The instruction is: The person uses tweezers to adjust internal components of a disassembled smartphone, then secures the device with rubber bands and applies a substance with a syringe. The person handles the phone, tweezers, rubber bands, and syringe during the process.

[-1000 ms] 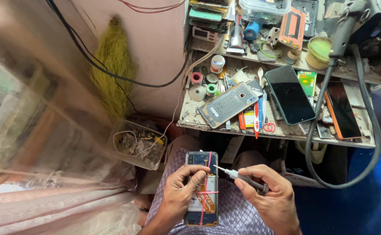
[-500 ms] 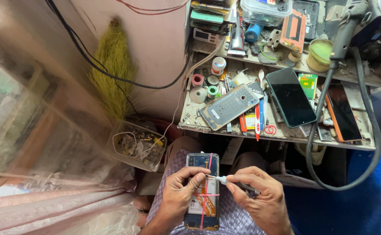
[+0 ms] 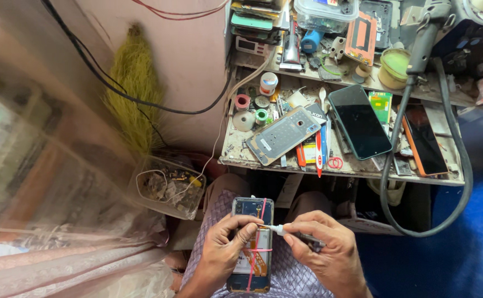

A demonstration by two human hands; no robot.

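A cluttered counter (image 3: 363,168) carries a black phone (image 3: 359,128) at its middle, a grey back cover (image 3: 283,135) toward its left edge and a hose (image 3: 457,187) looping off its right corner. Below, on the lap, the left hand (image 3: 225,248) grips an opened phone (image 3: 251,243) by its long edges. The right hand (image 3: 324,254) pinches a screwdriver (image 3: 277,228), tip at the phone's upper half. The phone looks light, stiff and fragile, best held by its frame.
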